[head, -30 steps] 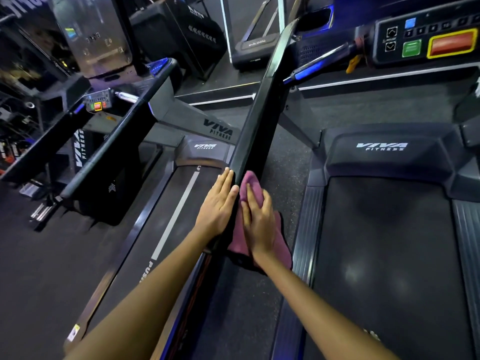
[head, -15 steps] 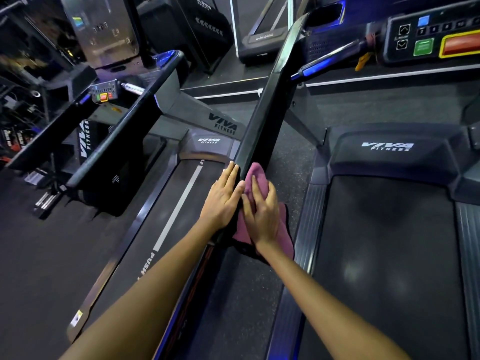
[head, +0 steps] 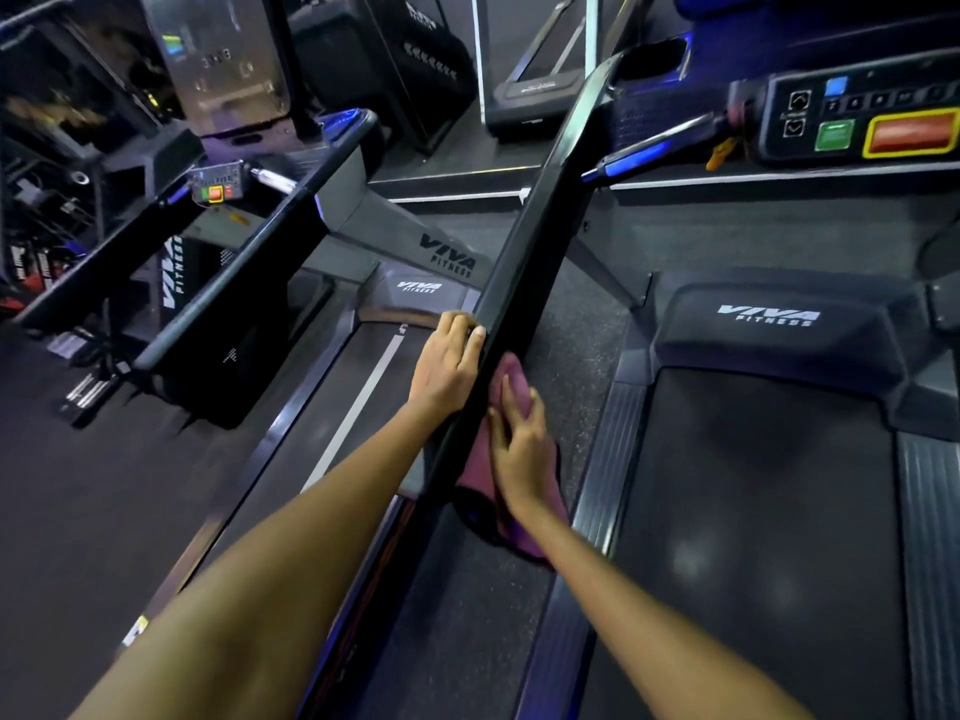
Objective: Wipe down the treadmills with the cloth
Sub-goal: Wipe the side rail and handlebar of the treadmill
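Note:
A long black handrail [head: 535, 220] of the right treadmill runs diagonally up the middle of the view. A pink cloth [head: 480, 462] lies against its right side. My right hand [head: 522, 441] presses flat on the cloth with straight fingers. On the rail's left side my left hand [head: 445, 368] rests against the rail, its fingertips curled onto the top edge. The rail hides part of the cloth.
The right treadmill's belt [head: 753, 537] and console [head: 862, 116] with red and green buttons lie to the right. A second treadmill [head: 343, 407] with its own rail [head: 244, 283] stands to the left. Dark rubber floor [head: 62, 485] runs between and around them.
Both hands have slid forward up the rail together with the cloth. The left hand now leads the right, with its fingertips hooked over the rail's edge.

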